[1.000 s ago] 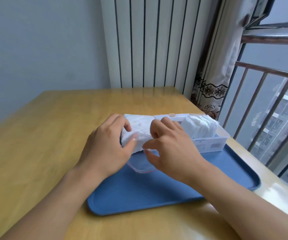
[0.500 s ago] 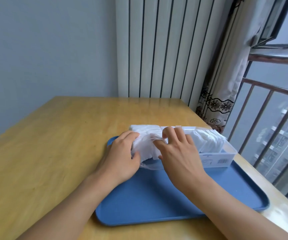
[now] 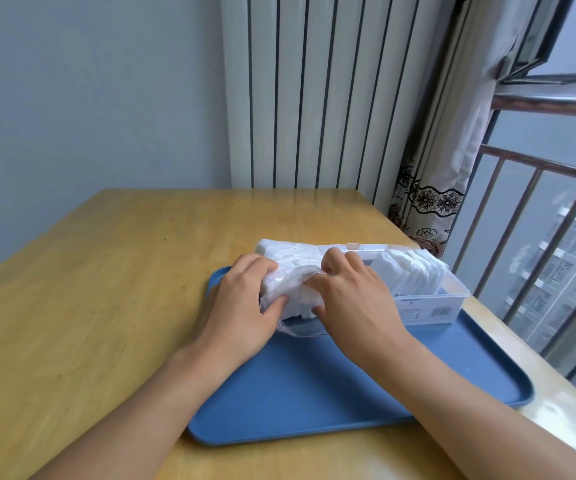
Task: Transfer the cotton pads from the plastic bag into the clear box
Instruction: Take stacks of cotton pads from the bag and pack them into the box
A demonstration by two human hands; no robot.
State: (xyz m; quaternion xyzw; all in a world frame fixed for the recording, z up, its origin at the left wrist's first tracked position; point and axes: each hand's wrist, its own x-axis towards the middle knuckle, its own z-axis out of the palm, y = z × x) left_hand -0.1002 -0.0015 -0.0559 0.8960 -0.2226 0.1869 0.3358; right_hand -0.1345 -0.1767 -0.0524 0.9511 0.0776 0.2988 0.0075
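Hands, two: left hand (image 3: 241, 308) and right hand (image 3: 352, 299) both curl tight on one plastic bag (image 3: 288, 289) of cotton pads (image 3: 305, 303); one clear box (image 3: 428, 299) just right.

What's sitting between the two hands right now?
In the head view, the plastic bag of cotton pads, gripped by left hand and right hand.

Head view, down over near table (image 3: 89, 306)

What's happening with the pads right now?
Left hand grips bag. Right hand pinches pads at its mouth. Box half full beside. Nothing blocking.
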